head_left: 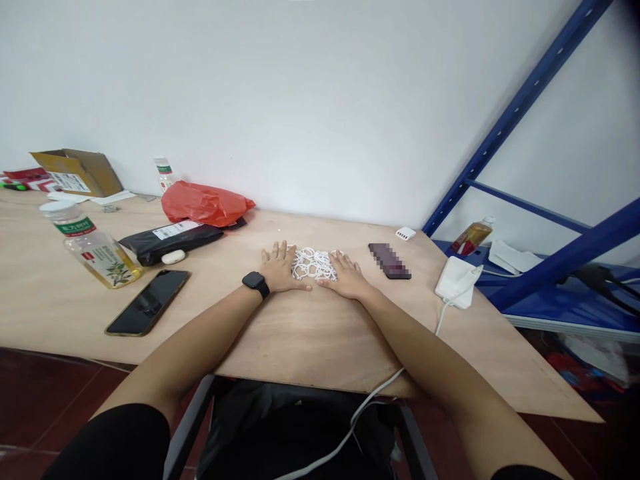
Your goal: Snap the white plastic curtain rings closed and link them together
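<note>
A flat cluster of white ring-like loops (313,263) lies on the wooden table (300,333), between my two hands. At its left edge rests my left hand (280,270), fingers spread and palm down, with a black watch on the wrist. My right hand (349,277) lies open at the right edge, its fingertips over the outermost loops. Parts of the loops are hidden under the fingers of both hands. Whether the loops are joined to each other I cannot tell.
Left of my arms are a phone (148,303), a drink bottle (95,247), a black package (175,239), a red plastic bag (205,203) and a cardboard box (95,173). To the right are another phone (389,261), a white power strip (455,283) with its cable, and a blue metal shelf (565,267).
</note>
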Action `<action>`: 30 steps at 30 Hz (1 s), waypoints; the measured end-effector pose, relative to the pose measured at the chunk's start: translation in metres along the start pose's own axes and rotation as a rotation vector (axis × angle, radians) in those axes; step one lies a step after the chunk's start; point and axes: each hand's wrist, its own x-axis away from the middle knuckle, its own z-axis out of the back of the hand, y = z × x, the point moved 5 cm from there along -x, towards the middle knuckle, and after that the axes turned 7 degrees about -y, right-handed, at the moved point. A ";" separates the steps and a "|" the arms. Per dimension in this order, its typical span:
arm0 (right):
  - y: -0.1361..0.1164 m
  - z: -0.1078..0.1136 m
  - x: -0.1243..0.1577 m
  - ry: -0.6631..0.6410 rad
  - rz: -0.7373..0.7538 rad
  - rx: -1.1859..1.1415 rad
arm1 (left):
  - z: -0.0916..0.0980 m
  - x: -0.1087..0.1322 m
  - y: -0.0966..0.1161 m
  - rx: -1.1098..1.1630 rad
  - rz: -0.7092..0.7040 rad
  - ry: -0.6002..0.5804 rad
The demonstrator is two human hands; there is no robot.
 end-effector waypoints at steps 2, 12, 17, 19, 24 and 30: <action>0.000 0.001 -0.005 -0.013 0.009 0.008 | -0.001 -0.007 -0.002 0.011 -0.002 -0.043; 0.004 0.010 -0.042 -0.055 0.138 0.020 | 0.001 -0.050 0.011 0.083 -0.189 -0.083; 0.017 0.014 -0.053 -0.037 0.135 0.021 | 0.000 -0.071 0.010 0.090 -0.224 -0.072; 0.021 0.015 -0.057 -0.034 0.136 0.018 | 0.000 -0.078 0.008 0.085 -0.230 -0.074; 0.026 0.015 -0.060 -0.003 0.135 -0.004 | 0.000 -0.084 0.007 0.057 -0.253 -0.057; 0.023 0.027 -0.048 0.172 0.251 -0.026 | 0.004 -0.077 0.009 0.069 -0.306 0.036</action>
